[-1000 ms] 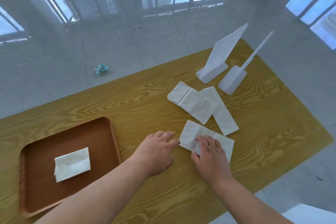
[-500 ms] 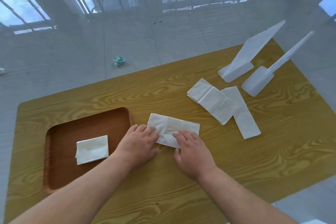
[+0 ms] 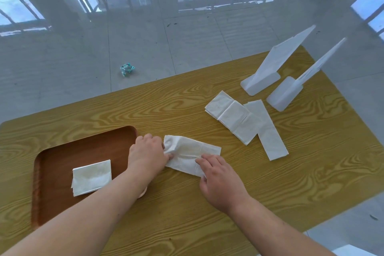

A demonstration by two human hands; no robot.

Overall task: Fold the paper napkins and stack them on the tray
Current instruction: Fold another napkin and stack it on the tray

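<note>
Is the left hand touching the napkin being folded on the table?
Touching. The head view shows the left hand pinching the raised left end of the napkin, its fingertips overlapping the paper with no gap.

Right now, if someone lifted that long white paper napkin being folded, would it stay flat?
Probably not: the long white paper napkin already puckers where the left hand pinches it, so it looks floppy. Likely very light; the right hand pins it.

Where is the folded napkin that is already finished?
In the head view the folded napkin lies flat in the brown tray at the left of the table, just left of the left forearm.
</note>
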